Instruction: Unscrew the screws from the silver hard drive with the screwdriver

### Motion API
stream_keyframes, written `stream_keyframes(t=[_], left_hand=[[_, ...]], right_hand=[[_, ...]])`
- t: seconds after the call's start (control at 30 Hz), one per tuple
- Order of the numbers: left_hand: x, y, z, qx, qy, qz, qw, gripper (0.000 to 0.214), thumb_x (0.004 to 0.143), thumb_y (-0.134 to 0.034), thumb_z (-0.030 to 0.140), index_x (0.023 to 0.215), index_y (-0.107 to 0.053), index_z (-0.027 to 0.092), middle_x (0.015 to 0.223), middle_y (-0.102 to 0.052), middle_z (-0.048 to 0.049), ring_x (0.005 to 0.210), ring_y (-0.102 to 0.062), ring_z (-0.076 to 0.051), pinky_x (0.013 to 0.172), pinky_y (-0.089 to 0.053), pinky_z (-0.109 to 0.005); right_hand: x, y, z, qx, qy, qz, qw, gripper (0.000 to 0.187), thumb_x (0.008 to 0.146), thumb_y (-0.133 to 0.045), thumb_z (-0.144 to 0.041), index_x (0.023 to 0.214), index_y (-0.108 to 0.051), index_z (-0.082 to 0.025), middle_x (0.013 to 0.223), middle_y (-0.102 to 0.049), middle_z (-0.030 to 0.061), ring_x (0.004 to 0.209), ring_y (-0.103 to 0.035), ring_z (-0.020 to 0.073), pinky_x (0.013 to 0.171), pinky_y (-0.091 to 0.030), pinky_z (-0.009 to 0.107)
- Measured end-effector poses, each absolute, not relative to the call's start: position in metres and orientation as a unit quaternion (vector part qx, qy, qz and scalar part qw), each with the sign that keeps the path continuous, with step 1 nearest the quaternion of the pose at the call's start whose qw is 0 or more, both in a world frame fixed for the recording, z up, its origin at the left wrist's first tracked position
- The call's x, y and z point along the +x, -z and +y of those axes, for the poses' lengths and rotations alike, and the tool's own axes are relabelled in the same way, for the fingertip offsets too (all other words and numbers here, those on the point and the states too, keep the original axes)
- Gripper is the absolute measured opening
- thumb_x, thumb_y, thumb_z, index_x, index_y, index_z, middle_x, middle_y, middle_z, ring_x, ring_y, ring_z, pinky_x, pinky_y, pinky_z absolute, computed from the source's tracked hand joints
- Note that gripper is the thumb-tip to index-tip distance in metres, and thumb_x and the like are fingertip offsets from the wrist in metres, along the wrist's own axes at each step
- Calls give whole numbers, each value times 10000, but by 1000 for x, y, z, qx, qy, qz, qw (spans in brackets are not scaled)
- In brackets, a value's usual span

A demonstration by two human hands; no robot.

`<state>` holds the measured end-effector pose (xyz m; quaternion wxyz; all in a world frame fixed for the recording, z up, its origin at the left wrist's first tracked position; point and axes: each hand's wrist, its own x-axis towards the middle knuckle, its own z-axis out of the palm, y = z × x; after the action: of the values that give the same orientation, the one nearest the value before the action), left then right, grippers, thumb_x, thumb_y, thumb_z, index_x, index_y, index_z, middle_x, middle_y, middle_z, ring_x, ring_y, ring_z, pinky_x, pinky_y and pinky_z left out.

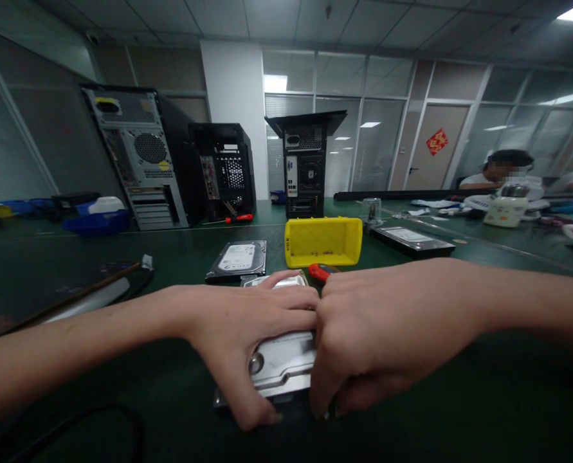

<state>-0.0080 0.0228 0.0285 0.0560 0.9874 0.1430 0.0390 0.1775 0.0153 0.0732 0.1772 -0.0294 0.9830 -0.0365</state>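
Observation:
A silver hard drive [286, 363] lies in front of me on the green table, partly hidden under both hands. My left hand [238, 321] grips it, fingers across its top and thumb at its near left edge. Curled over the drive's right end is my right hand [363, 334], its fingertips down at the near edge; what lies under its palm is hidden. Just beyond my knuckles shows a red and black tool handle [321, 272], partly covered by the right hand. Another hard drive [238, 258] with a white label lies behind my left hand.
A yellow bin [323, 243] stands beyond my hands. One more drive [411, 239] is at right. Computer cases [177, 161] line the back, with a red-handled screwdriver [239, 218] near them. A blue tray [96, 222] stands left. A person [503, 170] sits across at right.

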Motion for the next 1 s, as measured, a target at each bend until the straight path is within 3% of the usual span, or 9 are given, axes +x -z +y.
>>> stream_keyframes(t=[0.1,0.23,0.4,0.47,0.6,0.77,1.0], left_hand=[[-9,-28,24,990,4,122,68,691,537,-803,422,1145,-572,188,1197,-587,-84,1139,-504,-311,1112,-246,-448],[-10,-28,24,989,-2,127,80,717,516,-821,422,1159,-569,228,1244,-562,-69,1180,-471,-333,1114,-237,-460],[-9,-34,23,983,-20,148,103,641,574,-821,437,1130,-591,213,1238,-568,-57,1159,-494,-316,1066,-324,-406],[-9,-37,24,978,-65,166,105,565,608,-802,469,1083,-617,225,1238,-579,-41,1158,-505,-302,1082,-287,-411],[-9,-39,27,960,-213,178,29,403,614,-816,449,912,-683,212,1119,-665,-14,1098,-567,-247,1121,-128,-413],[-11,-40,27,933,-310,176,-44,168,690,-802,321,774,-697,221,856,-732,56,934,-647,-164,1076,-176,-364],[-16,-42,31,937,-285,203,-22,209,646,-825,348,671,-670,209,748,-714,73,850,-655,-151,1076,-167,-363]], right_hand=[[179,-69,14,-60,1,985,163,242,857,-446,-261,953,-660,-201,816,-630,-42,634,-377,25,619,-234,217],[181,-68,11,-31,-10,987,158,237,857,-445,-264,739,-633,-181,574,-536,-39,491,-250,30,580,-201,228],[181,-84,15,-10,5,997,80,233,845,-493,-262,954,-682,-182,833,-665,-32,649,-488,-18,601,-316,138],[183,-90,24,31,38,998,39,247,834,-514,-262,977,-688,-159,831,-674,-27,655,-529,-42,614,-356,86],[187,-93,47,69,172,983,-3,274,784,-582,-288,945,-688,-93,660,-638,-22,506,-505,-58,514,-367,46],[182,-83,63,76,316,944,-56,348,761,-604,-266,995,-652,-12,493,-540,-38,369,-414,-46,381,-295,57],[179,-75,73,74,345,933,-68,368,737,-629,-269,974,-652,12,665,-645,32,431,-482,-41,403,-352,53]])
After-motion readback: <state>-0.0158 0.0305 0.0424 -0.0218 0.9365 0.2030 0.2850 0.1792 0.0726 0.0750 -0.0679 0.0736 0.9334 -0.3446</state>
